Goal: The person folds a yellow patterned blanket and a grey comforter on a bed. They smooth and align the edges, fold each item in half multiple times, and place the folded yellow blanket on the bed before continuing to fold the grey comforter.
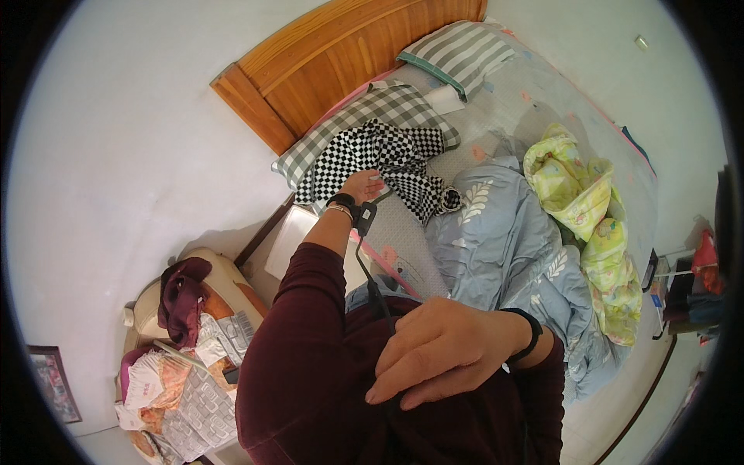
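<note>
Head camera: one black-and-white checkered garment [349, 155] lies rumpled partly over a green-checked pillow [399, 99], one of two on one bed [407, 232]; the second, a striped pillow [461, 54], lies near the one wooden headboard [325, 66]. The left hand [364, 187] is open at the garment's near edge; contact is unclear. The right hand [434, 349] is before the chest, fingers half curled; I cannot tell whether it grips anything. Two quilts, one grey-blue [496, 232], one yellow-green [570, 182], lie bunched rightward.
</note>
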